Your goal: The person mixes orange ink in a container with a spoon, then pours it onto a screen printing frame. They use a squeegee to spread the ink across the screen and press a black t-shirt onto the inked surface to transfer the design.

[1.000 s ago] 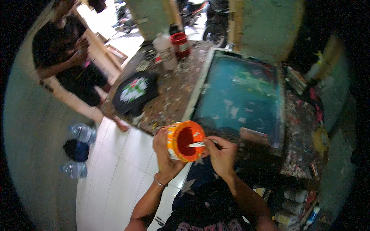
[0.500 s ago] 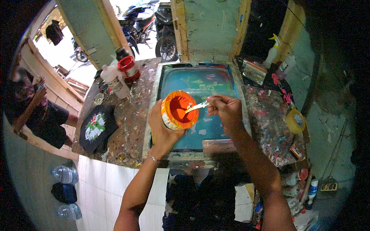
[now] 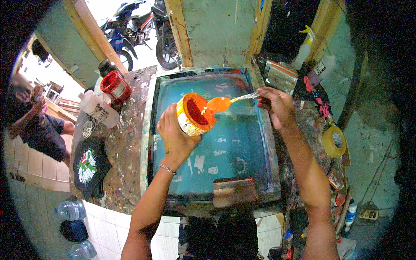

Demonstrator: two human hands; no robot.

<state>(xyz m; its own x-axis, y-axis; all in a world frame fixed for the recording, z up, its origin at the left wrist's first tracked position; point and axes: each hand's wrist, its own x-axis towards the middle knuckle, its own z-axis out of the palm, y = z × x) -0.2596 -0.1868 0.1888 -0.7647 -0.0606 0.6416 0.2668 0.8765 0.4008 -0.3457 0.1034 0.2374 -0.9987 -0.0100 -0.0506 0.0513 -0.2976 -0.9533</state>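
My left hand (image 3: pixel 177 136) is wrapped round a tub of orange ink (image 3: pixel 187 120), tilted toward the right, its rim smeared with orange. Between the fingers of my right hand (image 3: pixel 277 107) is the handle of a spoon (image 3: pixel 219 104), its bowl coated in orange and held at the tub's right rim. Both are above a framed printing screen (image 3: pixel 203 173) with teal mesh and pale design areas. A squeegee (image 3: pixel 236 192) with a wooden handle lies across the screen's near end.
On the stained table (image 3: pixel 128 149), a red tub (image 3: pixel 116 88), a whitish bottle (image 3: pixel 100 109) and a dark printed cloth (image 3: pixel 90 167) sit left. Yellow tape (image 3: pixel 333 141) and a spray bottle (image 3: pixel 304 47) are right. A person (image 3: pixel 37 117) sits at far left; motorcycles (image 3: pixel 130 32) stand outside.
The spoon has come out of the tub with orange ink on its bowl, as my right hand moved up and right. My left hand has tilted the tub. The view has shifted.
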